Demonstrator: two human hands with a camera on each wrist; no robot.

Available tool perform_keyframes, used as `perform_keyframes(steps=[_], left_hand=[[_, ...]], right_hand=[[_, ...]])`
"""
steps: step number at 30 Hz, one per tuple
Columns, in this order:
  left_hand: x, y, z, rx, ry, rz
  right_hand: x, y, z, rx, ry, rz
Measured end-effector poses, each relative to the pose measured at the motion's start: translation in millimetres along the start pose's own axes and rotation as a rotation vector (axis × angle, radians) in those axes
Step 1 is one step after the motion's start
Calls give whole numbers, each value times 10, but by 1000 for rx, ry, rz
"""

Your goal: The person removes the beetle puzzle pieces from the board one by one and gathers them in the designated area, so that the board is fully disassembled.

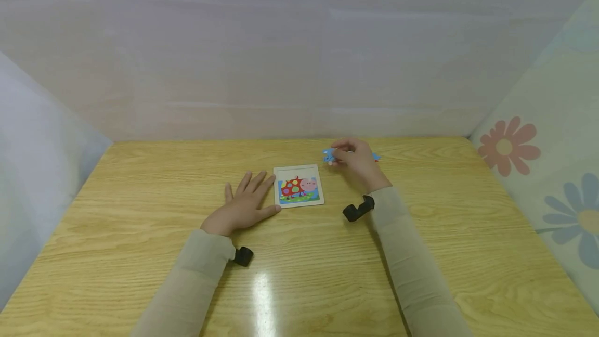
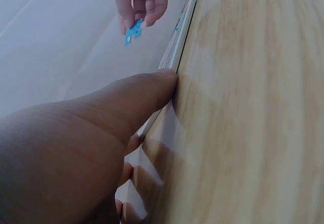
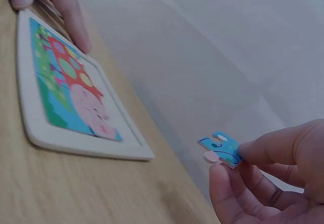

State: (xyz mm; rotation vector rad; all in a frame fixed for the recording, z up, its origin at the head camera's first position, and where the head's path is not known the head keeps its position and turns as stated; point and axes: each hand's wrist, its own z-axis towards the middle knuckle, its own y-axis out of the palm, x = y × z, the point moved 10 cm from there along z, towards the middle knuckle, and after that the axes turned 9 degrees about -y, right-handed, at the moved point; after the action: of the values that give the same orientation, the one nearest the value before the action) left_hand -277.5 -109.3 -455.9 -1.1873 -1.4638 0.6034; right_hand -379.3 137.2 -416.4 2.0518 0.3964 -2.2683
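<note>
Right wrist view: the blue puzzle piece [image 3: 221,149], pinched by the right hand [image 1: 357,162], points lengthwise outward beyond its fingertips; the left hand [image 1: 244,208], fingers spread, touches the tray [image 3: 81,144].

The sleeved left arm [image 1: 187,274] slants forward and inward to the left grip [image 1: 242,208], a bare hand with its back upward, fingers straight and spread, thumb stretched out to the right. The sleeved right arm [image 1: 414,259] reaches farther forward, also angled inward, and its right grip [image 1: 358,162] is bent into a pinch, thumb set opposite the curled fingers.
</note>
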Motion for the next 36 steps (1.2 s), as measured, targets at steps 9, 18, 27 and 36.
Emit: perform_keyframes(steps=[9, 18, 27, 36], left_hand=[[-2, -6, 3, -14, 1, -10], [3, -3, -9, -7, 2, -8], [6, -1, -17, -6, 3, -6], [33, -8, -25, -6, 5, -9]], right_hand=[[-2, -372, 20, 78, 18, -7], [-108, -709, -98, 152, 45, -1], [22, -1147, -150, 311, 26, -53], [172, -1512, -259, 451, -18, -252]])
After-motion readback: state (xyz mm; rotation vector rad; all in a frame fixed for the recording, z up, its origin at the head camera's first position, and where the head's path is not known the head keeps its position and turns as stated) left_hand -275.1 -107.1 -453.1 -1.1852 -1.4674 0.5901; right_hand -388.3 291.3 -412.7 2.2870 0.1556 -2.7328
